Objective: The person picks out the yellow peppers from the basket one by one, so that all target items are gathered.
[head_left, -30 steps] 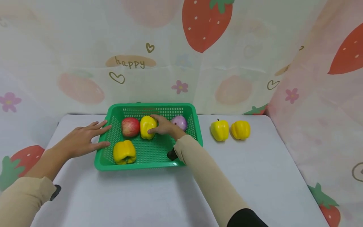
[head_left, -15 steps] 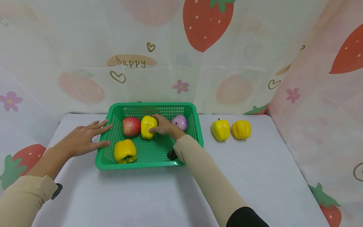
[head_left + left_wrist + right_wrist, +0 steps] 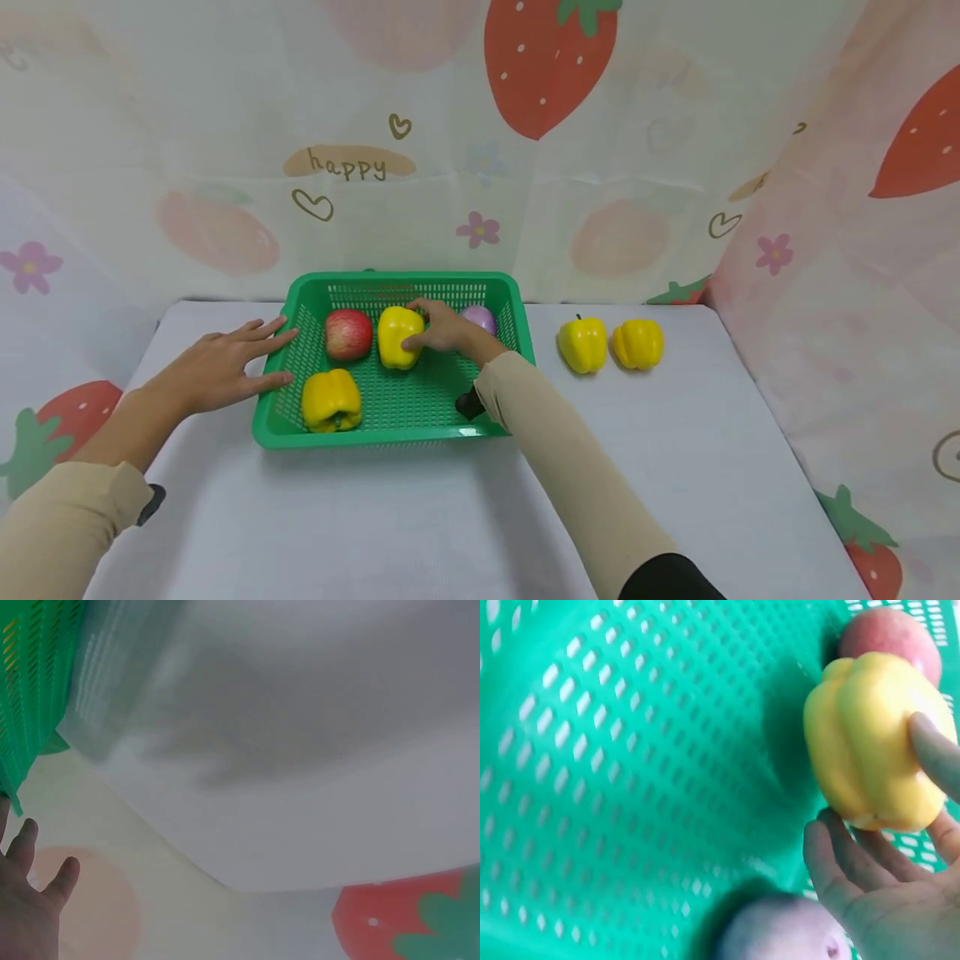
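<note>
right hand (image 3: 450, 329) has a yellow pepper (image 3: 400, 337) in its grasp: thumb on one side, fingers on the other. pepper is inside the green basket (image 3: 390, 442), around the middle, toward the back half. can't tell if it's off the basket floor.

left hand (image 3: 225, 367) grips nothing: fingers straight and spread, tips at the basket's left rim.

clutter around the held pepper: red apple (image 3: 348, 335) just to its left, partly covered by the pepper in the right wrist view. second yellow pepper (image 3: 332, 401) lies in the near left corner, stem end toward the person. round purple item (image 3: 480, 318) sits at the right end, half hidden behind the right hand in the head view.

right sleeve (image 3: 570, 475) crosses the near rim and blocks the basket's near right corner; dark wrist piece (image 3: 470, 403) hangs below the cuff there.

outside: two more yellow peppers, one with a stem showing (image 3: 582, 344), one further right (image 3: 637, 343), on the white table (image 3: 375, 517), right of the basket. strawberry-print backdrop (image 3: 525, 208) rises close behind the basket.
</note>
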Tool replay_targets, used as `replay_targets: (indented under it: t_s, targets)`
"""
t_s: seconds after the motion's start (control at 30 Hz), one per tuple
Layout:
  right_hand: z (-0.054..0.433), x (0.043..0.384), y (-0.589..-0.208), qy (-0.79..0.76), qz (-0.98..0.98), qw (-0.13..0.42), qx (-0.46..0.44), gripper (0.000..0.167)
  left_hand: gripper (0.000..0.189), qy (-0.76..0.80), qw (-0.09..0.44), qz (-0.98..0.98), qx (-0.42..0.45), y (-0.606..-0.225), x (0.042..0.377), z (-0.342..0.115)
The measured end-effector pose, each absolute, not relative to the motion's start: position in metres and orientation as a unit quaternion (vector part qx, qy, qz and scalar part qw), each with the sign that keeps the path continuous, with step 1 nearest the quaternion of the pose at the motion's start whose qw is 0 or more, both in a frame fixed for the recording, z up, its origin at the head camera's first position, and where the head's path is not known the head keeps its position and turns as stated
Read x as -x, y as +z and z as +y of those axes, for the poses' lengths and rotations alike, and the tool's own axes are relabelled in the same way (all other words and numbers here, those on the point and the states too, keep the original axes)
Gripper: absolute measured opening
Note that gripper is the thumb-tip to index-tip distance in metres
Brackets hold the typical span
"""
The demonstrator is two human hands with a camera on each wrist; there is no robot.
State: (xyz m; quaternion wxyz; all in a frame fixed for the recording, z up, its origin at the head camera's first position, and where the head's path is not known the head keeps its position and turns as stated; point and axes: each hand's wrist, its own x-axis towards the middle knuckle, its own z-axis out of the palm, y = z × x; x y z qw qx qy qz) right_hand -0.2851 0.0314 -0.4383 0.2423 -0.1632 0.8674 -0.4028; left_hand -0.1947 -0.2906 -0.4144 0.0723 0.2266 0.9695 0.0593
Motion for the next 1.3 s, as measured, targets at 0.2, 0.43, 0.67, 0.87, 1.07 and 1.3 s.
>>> replay_targets:
  t_s: [0.2, 0.43, 0.67, 0.87, 1.07, 1.3]
  targets:
    - [0.049, 0.291, -0.416, -0.385, 0.868, 0.249, 0.190, 0.063, 0.077, 0.058, 0.076, 0.969, -0.226, -0.414, 0.195, -0.291]
    - [0.070, 0.292, -0.390, -0.367, 0.872, 0.244, 0.213, 0.065, 0.077, 0.058, 0.075, 0.969, -0.230, -0.415, 0.196, -0.291]
    - [0.095, 0.285, -0.369, -0.372, 0.858, 0.255, 0.244, 0.064, 0.077, 0.058, 0.074, 0.969, -0.231, -0.417, 0.195, -0.291]
    - [0.124, 0.280, -0.355, -0.370, 0.853, 0.263, 0.258, 0.064, 0.077, 0.057, 0.070, 0.968, -0.233, -0.415, 0.196, -0.290]
    - [0.155, 0.273, -0.346, -0.356, 0.860, 0.245, 0.270, 0.063, 0.077, 0.054, 0.069, 0.969, -0.232, -0.417, 0.195, -0.290]
    - [0.197, 0.263, -0.342, -0.359, 0.866, 0.248, 0.246, 0.065, 0.076, 0.057, 0.066, 0.968, -0.233, -0.416, 0.195, -0.290]
